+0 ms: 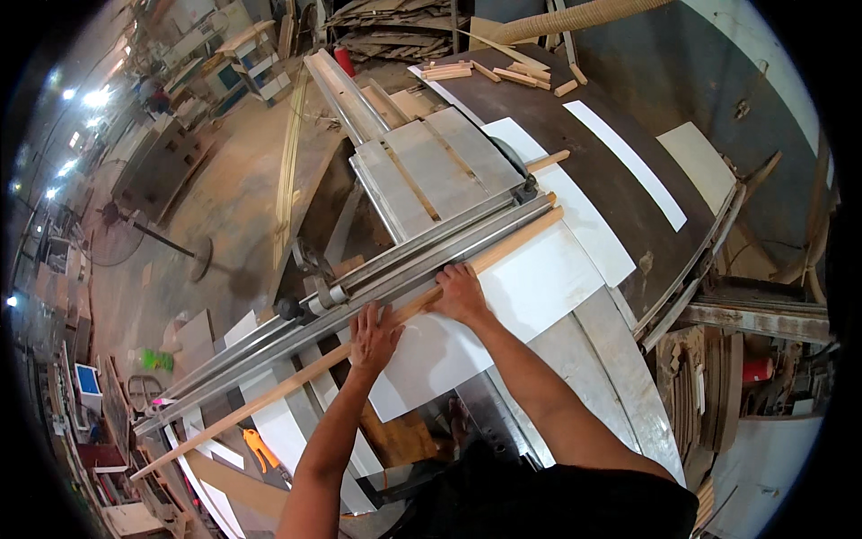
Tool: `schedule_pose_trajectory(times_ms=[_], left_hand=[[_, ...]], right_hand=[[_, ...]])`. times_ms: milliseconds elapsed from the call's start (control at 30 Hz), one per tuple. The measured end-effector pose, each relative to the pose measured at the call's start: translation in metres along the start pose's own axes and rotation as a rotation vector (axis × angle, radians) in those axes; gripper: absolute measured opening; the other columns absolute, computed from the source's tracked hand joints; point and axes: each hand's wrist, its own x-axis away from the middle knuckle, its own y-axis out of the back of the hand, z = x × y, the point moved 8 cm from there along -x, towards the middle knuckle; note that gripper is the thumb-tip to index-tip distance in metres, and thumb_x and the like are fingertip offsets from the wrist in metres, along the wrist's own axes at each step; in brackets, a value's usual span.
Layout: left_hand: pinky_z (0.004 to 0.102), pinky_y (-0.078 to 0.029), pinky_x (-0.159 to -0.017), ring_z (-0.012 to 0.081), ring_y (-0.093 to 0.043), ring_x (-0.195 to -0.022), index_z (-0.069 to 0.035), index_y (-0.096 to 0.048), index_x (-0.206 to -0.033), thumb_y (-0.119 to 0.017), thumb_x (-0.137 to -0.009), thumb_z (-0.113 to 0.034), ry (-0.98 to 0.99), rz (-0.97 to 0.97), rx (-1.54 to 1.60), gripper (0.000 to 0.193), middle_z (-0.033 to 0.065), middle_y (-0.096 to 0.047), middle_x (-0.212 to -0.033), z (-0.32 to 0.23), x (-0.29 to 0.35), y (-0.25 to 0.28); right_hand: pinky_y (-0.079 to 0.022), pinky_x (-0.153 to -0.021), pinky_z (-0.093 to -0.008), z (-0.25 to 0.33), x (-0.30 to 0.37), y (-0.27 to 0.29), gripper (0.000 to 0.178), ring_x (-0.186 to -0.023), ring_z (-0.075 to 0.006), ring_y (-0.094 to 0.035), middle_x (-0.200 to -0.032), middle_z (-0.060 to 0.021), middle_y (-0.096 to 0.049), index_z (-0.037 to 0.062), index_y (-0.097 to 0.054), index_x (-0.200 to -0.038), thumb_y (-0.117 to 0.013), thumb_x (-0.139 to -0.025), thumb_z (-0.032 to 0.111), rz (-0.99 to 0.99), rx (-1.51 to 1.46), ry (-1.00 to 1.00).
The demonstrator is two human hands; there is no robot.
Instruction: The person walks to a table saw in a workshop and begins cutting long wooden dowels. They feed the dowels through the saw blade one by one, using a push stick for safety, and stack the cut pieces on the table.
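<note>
A long wooden strip (521, 239) runs slantwise from the lower left to the upper right, beside a long metal fence (503, 230). My right hand (461, 293) grips the strip near the middle, its fingers closed over the wood. To its left, my left hand (373, 338) is closed on the same strip, with its fingertips toward the fence. Beneath the strip's right half lies a white panel (548, 278). The strip's right end comes close to the fence's far end, near a dark clamp-like part (526, 189).
Past the fence is a slotted metal machine table (485, 148). Short wood offcuts (516, 77) and a white strip (628, 162) lie on the dark surface at the far right. An orange air blow gun (260, 449) rests at lower left. A standing fan (117, 220) is farther left.
</note>
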Motion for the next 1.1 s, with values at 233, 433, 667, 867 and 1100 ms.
schedule_pose_trajectory(times_ms=[233,433,667,867,1100], left_hand=[[0.0491,-0.045,-0.091,0.0356,-0.057,-0.106,-0.006,-0.052,-0.129,-0.07,-0.088,-0.041,0.119,0.155,0.115,0.057,0.0155,-0.059,-0.114,0.019,0.024,-0.022],[0.0457,-0.053,-0.078,0.0352,-0.064,-0.093,-0.008,-0.056,-0.107,-0.069,-0.087,-0.046,0.122,0.259,0.167,0.045,0.0126,-0.064,-0.099,0.026,0.011,-0.028],[0.0483,-0.048,-0.09,0.0313,-0.058,-0.106,-0.009,-0.061,-0.105,-0.071,-0.086,-0.041,-0.023,0.13,0.062,0.038,0.0113,-0.06,-0.112,0.023,0.006,-0.02],[0.0546,-0.037,-0.103,0.0324,-0.043,-0.133,-0.012,-0.053,-0.135,-0.078,-0.079,-0.039,0.009,-0.095,-0.074,0.067,0.0132,-0.044,-0.144,0.013,-0.007,0.004],[0.0478,-0.036,-0.098,0.0309,-0.041,-0.134,-0.002,-0.043,-0.144,-0.079,-0.076,-0.04,0.068,0.063,-0.167,0.086,0.0151,-0.043,-0.145,0.022,-0.035,0.004]], right_hand=[[-0.033,-0.099,-0.0411,-0.001,-0.006,0.005,0.074,-0.114,-0.0275,-0.054,-0.11,-0.0107,-0.065,0.0068,-0.072,-0.094,-0.078,-0.058,0.071,0.266,0.072,0.001],[-0.032,-0.105,-0.0456,-0.01,-0.002,0.003,0.067,-0.119,-0.0282,-0.051,-0.115,-0.0113,-0.063,0.0102,-0.075,-0.102,-0.079,-0.064,0.065,0.283,-0.024,0.032],[-0.034,-0.111,-0.0457,-0.053,0.026,0.024,0.051,-0.121,-0.0329,-0.048,-0.122,-0.0133,-0.057,0.0077,-0.072,-0.111,-0.082,-0.072,0.039,-0.062,-0.175,-0.014],[-0.041,-0.104,-0.0421,-0.059,0.026,0.037,0.053,-0.116,-0.0356,-0.048,-0.117,-0.0135,-0.056,0.001,-0.067,-0.11,-0.086,-0.068,0.027,-0.235,-0.146,-0.08],[-0.043,-0.101,-0.0438,-0.058,0.01,0.029,0.058,-0.116,-0.0361,-0.048,-0.117,-0.0154,-0.055,0.0009,-0.064,-0.108,-0.089,-0.063,0.026,-0.27,-0.101,-0.126]])
